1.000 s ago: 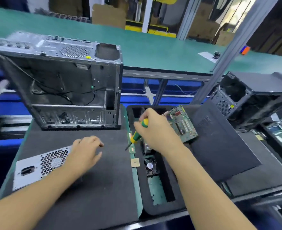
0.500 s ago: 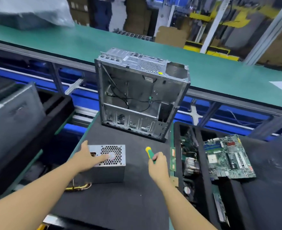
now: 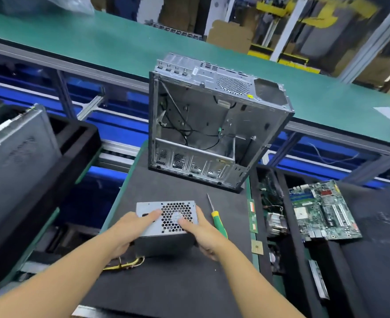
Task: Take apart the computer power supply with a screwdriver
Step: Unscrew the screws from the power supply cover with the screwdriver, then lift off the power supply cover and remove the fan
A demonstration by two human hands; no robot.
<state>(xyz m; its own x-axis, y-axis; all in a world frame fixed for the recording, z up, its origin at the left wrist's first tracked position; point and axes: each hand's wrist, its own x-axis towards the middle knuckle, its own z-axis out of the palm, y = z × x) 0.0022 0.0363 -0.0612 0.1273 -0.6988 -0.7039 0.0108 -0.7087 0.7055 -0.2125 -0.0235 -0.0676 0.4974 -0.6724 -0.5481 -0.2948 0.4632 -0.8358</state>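
On the black foam mat (image 3: 166, 283), centre of bench, in front of me:

1. Power supply (image 3: 166, 220). Grey metal box, stands on the mat w/ its honeycomb fan-grille face up. That top face runs long side left-to-right; dark side wall faces me. Yellow wires (image 3: 129, 263) trail out low at its near-left corner, along the mat.
2. My left hand (image 3: 129, 230). Grips the box's left side, one digit laid across the top face toward the grille.
3. My right hand (image 3: 203, 232). Grips the box's right side, thumb on the grille, fingers wrapped round the far edge.
4. Screwdriver (image 3: 215, 216). Lies flat on the mat just right of the box, not held. Long axis near-to-far: shaft and tip point away from me, leaning slightly left; green/yellow handle toward me, its near end hidden behind my right hand.
5. Computer case (image 3: 212, 125). Stripped, open side facing me, at the mat's far edge; black cables loose inside.
6. Motherboard (image 3: 322, 214). Flat on dark foam, well to the right.
7. Heatsink (image 3: 276, 223). In the tray slot btw. mat and motherboard.
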